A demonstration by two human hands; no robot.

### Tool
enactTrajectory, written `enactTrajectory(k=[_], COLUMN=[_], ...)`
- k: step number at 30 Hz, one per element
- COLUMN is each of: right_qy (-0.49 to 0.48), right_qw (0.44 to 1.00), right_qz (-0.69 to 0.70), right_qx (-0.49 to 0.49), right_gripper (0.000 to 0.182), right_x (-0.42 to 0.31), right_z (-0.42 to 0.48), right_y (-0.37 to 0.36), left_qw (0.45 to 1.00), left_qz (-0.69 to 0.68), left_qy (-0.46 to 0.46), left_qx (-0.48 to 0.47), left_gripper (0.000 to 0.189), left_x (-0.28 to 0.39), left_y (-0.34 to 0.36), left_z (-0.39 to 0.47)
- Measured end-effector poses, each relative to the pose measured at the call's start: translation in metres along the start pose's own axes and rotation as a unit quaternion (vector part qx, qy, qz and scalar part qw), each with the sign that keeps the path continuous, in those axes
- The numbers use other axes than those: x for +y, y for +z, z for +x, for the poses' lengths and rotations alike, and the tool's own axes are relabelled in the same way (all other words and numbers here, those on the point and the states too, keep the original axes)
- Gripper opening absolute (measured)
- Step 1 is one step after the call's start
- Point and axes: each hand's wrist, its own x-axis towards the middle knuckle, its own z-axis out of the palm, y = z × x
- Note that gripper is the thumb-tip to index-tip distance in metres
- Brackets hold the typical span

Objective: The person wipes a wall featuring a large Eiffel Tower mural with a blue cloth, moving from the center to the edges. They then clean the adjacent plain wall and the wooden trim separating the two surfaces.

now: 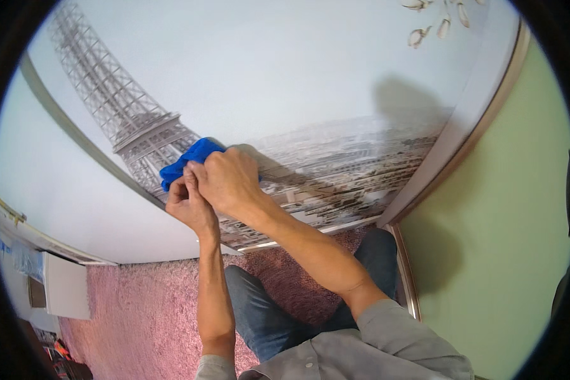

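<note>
A bunched blue cloth (197, 153) lies against a wardrobe-like sliding panel (285, 85) printed with the Eiffel Tower and a city. My right hand (230, 180) is closed on the cloth and presses it near the tower's lower part. Just to the left and lower, my left hand (190, 202) touches the cloth's lower edge, with thumb and fingers pinched together beside the right thumb. The fingertips of both hands are partly hidden, and part of the cloth lies behind the right hand.
A plain white panel (99, 204) stands at the left, past a grey vertical frame strip. A green wall (494, 228) is on the right. Pink shaggy carpet (137, 313) covers the floor, with a white cabinet (66, 285) at the far left. My knees are close to the panel's bottom rail (351, 225).
</note>
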Motion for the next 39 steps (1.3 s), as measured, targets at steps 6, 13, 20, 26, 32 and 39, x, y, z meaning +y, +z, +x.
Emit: enactTrajectory(k=[6, 13, 20, 26, 32, 39], right_qy=[0.046, 0.156, 0.215, 0.071, 0.113, 0.220], right_qw=[0.999, 0.966, 0.964, 0.991, 0.991, 0.956], right_qz=[0.011, 0.170, 0.147, 0.107, 0.067, 0.157], right_qx=[0.004, 0.120, 0.051, 0.033, 0.030, 0.118], right_gripper=[0.054, 0.042, 0.040, 0.044, 0.043, 0.040], right_x=[0.026, 0.118, 0.168, 0.090, 0.112, 0.232], right_z=[0.001, -0.056, -0.121, -0.072, -0.056, -0.141], right_y=[-0.083, -0.124, -0.031, 0.012, -0.082, -0.109], left_qw=[0.985, 0.969, 0.971, 0.996, 0.981, 0.960], left_qz=[0.129, 0.125, 0.168, 0.064, 0.114, 0.079], left_qy=[0.102, 0.105, 0.016, -0.037, 0.012, -0.014], left_qx=[-0.044, -0.186, -0.171, -0.059, -0.155, -0.267], left_gripper=[0.030, 0.025, 0.022, 0.031, 0.032, 0.023], left_x=[0.034, 0.042, -0.056, -0.052, -0.006, -0.033], left_y=[0.059, 0.116, 0.056, 0.004, 0.073, 0.128], left_z=[-0.017, -0.083, -0.128, -0.064, -0.072, -0.171])
